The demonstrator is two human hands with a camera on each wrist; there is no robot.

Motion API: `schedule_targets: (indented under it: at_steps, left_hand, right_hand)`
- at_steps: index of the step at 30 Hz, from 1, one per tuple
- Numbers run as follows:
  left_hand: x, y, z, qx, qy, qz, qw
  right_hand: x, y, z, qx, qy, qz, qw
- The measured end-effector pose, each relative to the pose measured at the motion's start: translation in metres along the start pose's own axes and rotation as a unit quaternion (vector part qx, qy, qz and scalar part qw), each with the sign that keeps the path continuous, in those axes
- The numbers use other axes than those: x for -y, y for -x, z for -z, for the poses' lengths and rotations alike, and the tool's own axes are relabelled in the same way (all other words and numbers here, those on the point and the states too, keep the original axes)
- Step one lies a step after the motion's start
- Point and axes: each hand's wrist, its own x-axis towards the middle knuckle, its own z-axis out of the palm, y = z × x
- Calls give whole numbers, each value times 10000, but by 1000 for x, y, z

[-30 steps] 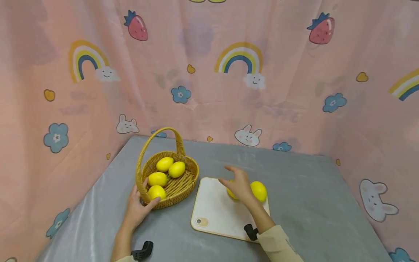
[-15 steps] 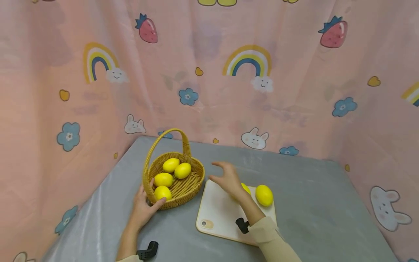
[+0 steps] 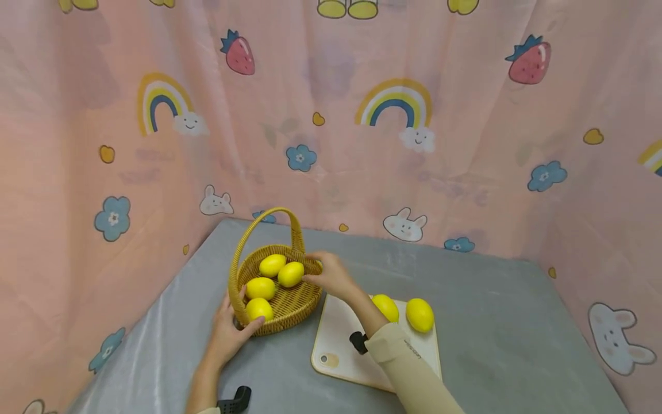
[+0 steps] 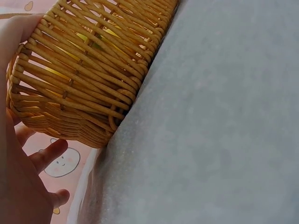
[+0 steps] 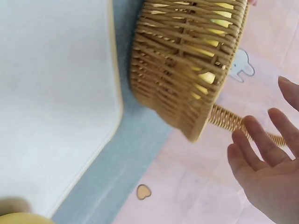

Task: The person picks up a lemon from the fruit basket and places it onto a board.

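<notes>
Head view: left hand (image 3: 226, 333) grips basket (image 3: 300, 298) at its near-left side, thumb over the edge, likely steadying it; four lemons (image 3: 261, 288) inside. Right hand (image 3: 335, 277), fingers parted, holding nothing, by basket's right side, contact unclear. Two lemons (image 3: 420, 315) on white board (image 3: 346, 336).

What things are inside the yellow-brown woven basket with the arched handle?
Four yellow, lemon-shaped fruits are visible inside the yellow-brown woven basket. What lies under them is covered, and the right hand blocks part of the basket's side.

Grey tabletop (image 3: 517, 333), pink curtain (image 3: 465, 126) — printed rainbows (image 3: 394, 91), strawberries (image 3: 530, 64), flowers (image 3: 301, 157)
</notes>
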Motion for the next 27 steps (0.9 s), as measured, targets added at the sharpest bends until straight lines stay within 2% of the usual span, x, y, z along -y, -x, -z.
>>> schedule_targets:
  at_steps: [7, 15, 22, 27]
  left_hand:
    - [-1, 0, -2, 60, -1, 135, 9999]
    - [0, 3, 0, 44, -8, 272, 9996]
    - [-2, 3, 1, 121, -76, 415, 9990]
    - [-3, 2, 1, 116, -64, 399, 9991]
  right_hand:
    - [14, -21, -11, 702, 606, 366, 9950]
    - [15, -32, -30, 1365, 1130, 128, 9841]
    - [5, -36, -41, 1395, 1633, 317, 9762]
    - [2, -36, -45, 1292, 1992, 405, 9705]
